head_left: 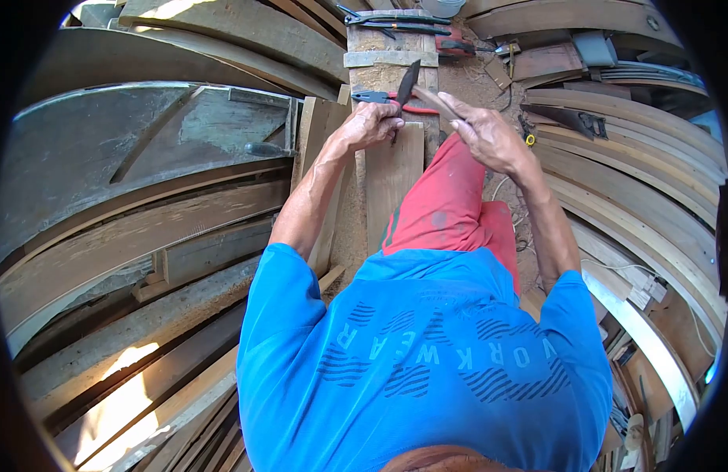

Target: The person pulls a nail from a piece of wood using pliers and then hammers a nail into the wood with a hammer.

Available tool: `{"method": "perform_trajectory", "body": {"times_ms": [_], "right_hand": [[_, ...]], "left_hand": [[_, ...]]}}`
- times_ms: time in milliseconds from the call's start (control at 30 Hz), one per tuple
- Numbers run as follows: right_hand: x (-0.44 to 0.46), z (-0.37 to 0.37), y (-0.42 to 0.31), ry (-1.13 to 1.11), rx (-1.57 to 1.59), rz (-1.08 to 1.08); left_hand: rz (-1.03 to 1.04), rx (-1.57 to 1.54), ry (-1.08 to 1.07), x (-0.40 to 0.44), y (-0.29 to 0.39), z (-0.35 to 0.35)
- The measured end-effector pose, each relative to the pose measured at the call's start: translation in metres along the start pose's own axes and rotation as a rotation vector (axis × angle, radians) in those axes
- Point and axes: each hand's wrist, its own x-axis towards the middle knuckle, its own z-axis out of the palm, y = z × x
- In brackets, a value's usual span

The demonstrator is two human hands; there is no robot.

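My right hand (490,135) is closed around the wooden handle of a hammer-like tool (439,102). Its dark, narrow head (409,80) points up and away, just beyond my left hand. The fingers of my left hand (370,126) are pressed together at the far end of a flat wooden board (395,169); a thin dark bit shows below them, too small to name. Pliers (372,97) with red handles lie just beyond my left hand, partly hidden by the tool's head.
Long black-handled cutters (399,23) and a red tool (454,44) lie farther ahead. Curved timber planks (206,220) are stacked at left, with more planks (631,173) at right. A yellow round item (529,140) sits near my right wrist. Sawdust covers the floor.
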Motion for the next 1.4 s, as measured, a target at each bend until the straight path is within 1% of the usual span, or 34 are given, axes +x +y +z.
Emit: {"method": "perform_trajectory", "body": {"times_ms": [67, 100, 200, 267, 300, 400, 467, 533, 600, 667, 733, 767, 867, 933, 967, 1067, 1167, 1267, 1367, 1400], "right_hand": [[0.001, -0.004, 0.002, -0.04, 0.112, 0.124], [0.007, -0.02, -0.018, -0.03, 0.237, 0.277], [0.013, -0.032, -0.038, 0.003, 0.28, 0.382], [0.001, -0.01, -0.008, -0.046, 0.156, 0.061], [0.004, -0.019, -0.021, -0.235, 0.046, 0.186], [0.002, -0.021, -0.019, 0.017, 0.266, 0.212], [0.001, -0.01, -0.036, 0.127, 0.413, 0.455], [-0.002, -0.005, -0.035, 0.086, 0.334, 0.43], [-0.012, -0.005, -0.013, -0.124, 0.025, 0.142], [-0.017, -0.006, -0.006, 0.061, 0.09, 0.112], [-0.019, -0.015, -0.031, 0.11, 0.389, 0.452], [-0.022, -0.013, -0.031, 0.15, 0.464, 0.492], [-0.034, -0.002, -0.035, 0.207, 0.663, 0.506], [-0.047, 0.007, -0.041, 0.194, 0.681, 0.552], [-0.054, 0.01, -0.044, 0.184, 0.704, 0.565], [-0.071, 0.019, -0.046, 0.142, 0.791, 0.585], [-0.078, 0.022, -0.047, 0.121, 0.81, 0.586], [-0.079, 0.015, -0.049, 0.131, 0.807, 0.578], [-0.079, 0.001, -0.051, 0.161, 0.768, 0.536], [-0.078, -0.004, -0.052, 0.167, 0.75, 0.523]], "left_hand": [[0.036, 0.007, -0.003, -0.002, -0.001, 0.0], [0.045, 0.009, 0.007, -0.003, -0.004, 0.003], [0.08, 0.022, 0.021, 0.0, -0.008, 0.005], [0.1, 0.024, 0.0, 0.001, -0.007, 0.003], [0.12, 0.015, 0.013, 0.001, -0.003, 0.003], [0.086, 0.076, 0.006, -0.001, 0.0, 0.002], [0.063, 0.068, 0.009, -0.002, -0.001, 0.005], [0.083, 0.058, 0.017, 0.0, -0.003, 0.003], [0.136, 0.027, 0.034, 0.002, -0.008, 0.006], [0.179, 0.093, 0.065, 0.001, -0.007, 0.006], [0.183, 0.152, 0.074, 0.0, -0.003, 0.007], [0.183, 0.168, 0.053, -0.001, -0.001, 0.007], [0.202, 0.266, -0.003, 0.002, 0.008, 0.007], [0.232, 0.386, -0.035, 0.004, 0.014, 0.006], [0.178, 0.36, -0.076, 0.003, 0.02, 0.004], [0.236, 0.4, -0.083, 0.009, 0.016, 0.003], [0.123, 0.503, -0.02, 0.015, 0.026, 0.015], [0.189, 0.398, 0.106, 0.008, 0.009, 0.019], [0.013, 0.08, 0.066, -0.01, 0.011, 0.015], [0.033, 0.066, 0.112, -0.016, 0.011, 0.015]]}}
